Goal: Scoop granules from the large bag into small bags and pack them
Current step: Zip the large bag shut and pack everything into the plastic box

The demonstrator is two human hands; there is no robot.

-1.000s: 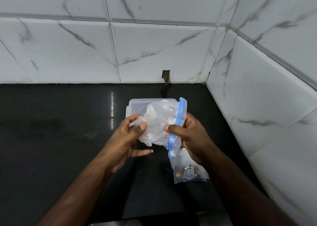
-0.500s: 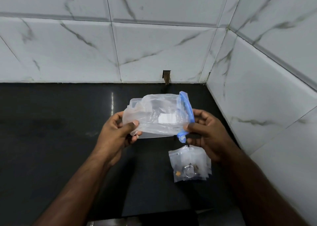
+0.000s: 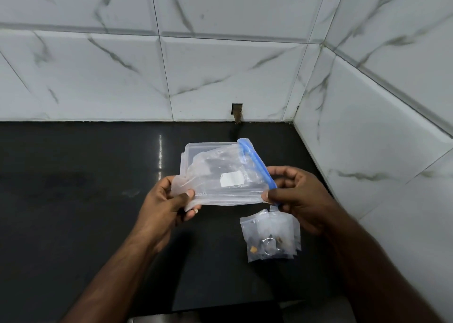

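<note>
I hold a large clear zip bag with a blue zip strip and a white label stretched flat above the black counter. My left hand pinches its bottom edge between thumb and fingers. My right hand pinches the blue zip end. The bag looks nearly empty. A small pile of little clear bags with dark and tan bits inside lies on the counter just below my right hand.
A clear plastic box sits on the black counter behind the large bag. White marble-look tiled walls close the back and right side, meeting in a corner. A metal edge shows at the bottom.
The crumpled large bag has been pulled out flat between my hands, its zip end swung right. My right hand lifted off the small bags, which now lie uncovered.
</note>
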